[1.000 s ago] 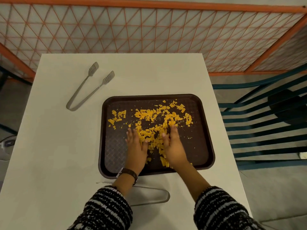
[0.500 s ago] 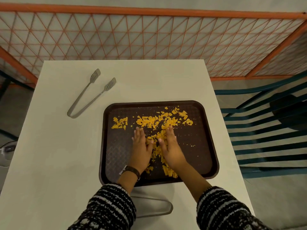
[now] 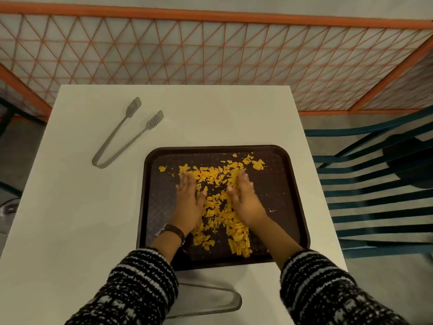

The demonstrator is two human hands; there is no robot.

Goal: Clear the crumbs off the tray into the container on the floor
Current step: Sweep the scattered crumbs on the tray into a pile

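A dark brown tray [image 3: 290, 207] lies on the white table [image 3: 70, 219], near its front edge. Yellow crumbs [image 3: 218, 207] are heaped in a band down the tray's middle, with a few loose bits at the far right. My left hand [image 3: 187, 202] lies flat on the tray, fingers together, on the left side of the crumbs. My right hand [image 3: 247, 200] stands on its edge on the right side of them. Neither hand holds anything. A clear container [image 3: 8, 209] shows partly at the left edge, below the table.
Metal tongs [image 3: 124, 134] lie on the table left of and beyond the tray. A second pair of tongs [image 3: 218, 301] lies between my sleeves at the front edge. A teal slatted chair [image 3: 375, 195] stands to the right. An orange mesh fence [image 3: 210, 50] runs behind.
My hands have spread apart and slid toward me, and the crumbs between them have gathered into a longer band reaching the tray's near side.
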